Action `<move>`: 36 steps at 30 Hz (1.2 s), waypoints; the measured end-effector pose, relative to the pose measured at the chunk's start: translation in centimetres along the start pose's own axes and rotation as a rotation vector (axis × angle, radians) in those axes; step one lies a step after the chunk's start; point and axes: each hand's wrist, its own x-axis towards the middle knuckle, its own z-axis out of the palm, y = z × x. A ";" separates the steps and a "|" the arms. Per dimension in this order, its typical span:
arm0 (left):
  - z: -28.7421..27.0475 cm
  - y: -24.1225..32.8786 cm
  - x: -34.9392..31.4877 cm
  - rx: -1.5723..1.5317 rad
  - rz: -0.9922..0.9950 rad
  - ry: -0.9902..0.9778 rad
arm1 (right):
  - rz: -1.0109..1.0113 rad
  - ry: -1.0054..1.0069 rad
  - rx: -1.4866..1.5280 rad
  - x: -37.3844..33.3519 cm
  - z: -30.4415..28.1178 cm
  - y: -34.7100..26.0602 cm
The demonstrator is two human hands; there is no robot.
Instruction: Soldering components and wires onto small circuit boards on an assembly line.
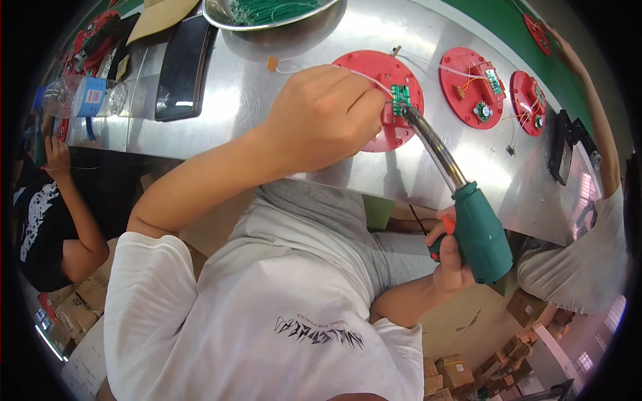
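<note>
My right hand (449,257) grips a green soldering gun (483,234), its metal barrel slanting up and left. The tip meets, or nearly meets, a small green circuit board (400,95) on a round red plastic disc (364,65). Over the disc's left part, my left hand (328,113) is closed, fingertips bent down beside the board. What they pinch is hidden. A thin white wire with a tan connector (272,63) at its end runs past my knuckles toward the board.
Two more wired red discs (468,110) (521,83) lie to the right. A steel bowl (277,25) of green strands, a black phone-like slab (182,70) and a plastic bottle (90,97) stand on the metal table (254,100). People sit at both sides; one's arm (595,120) reaches far right.
</note>
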 end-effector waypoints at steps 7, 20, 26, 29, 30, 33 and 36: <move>0.2 -0.2 -0.2 0.023 0.024 0.014 | 0.026 0.022 0.044 0.2 0.3 0.3; 0.4 -0.7 -0.4 0.066 0.038 0.007 | 0.046 0.067 0.155 1.3 -0.2 0.5; 0.3 -0.6 -0.4 0.077 0.046 -0.007 | -0.020 0.086 0.156 1.1 -0.6 1.5; 0.3 -0.7 -0.4 0.066 0.041 0.004 | -0.008 0.089 0.148 1.1 -0.5 1.5; 0.2 -0.7 -0.4 0.061 0.037 -0.003 | -0.005 0.086 0.145 1.2 -0.4 1.4; 0.1 -0.6 -0.5 0.047 0.040 -0.011 | -0.038 0.073 0.125 1.3 -0.3 1.3; 0.0 -0.7 -0.5 0.048 0.045 -0.010 | -0.032 0.077 0.127 1.0 -0.1 1.4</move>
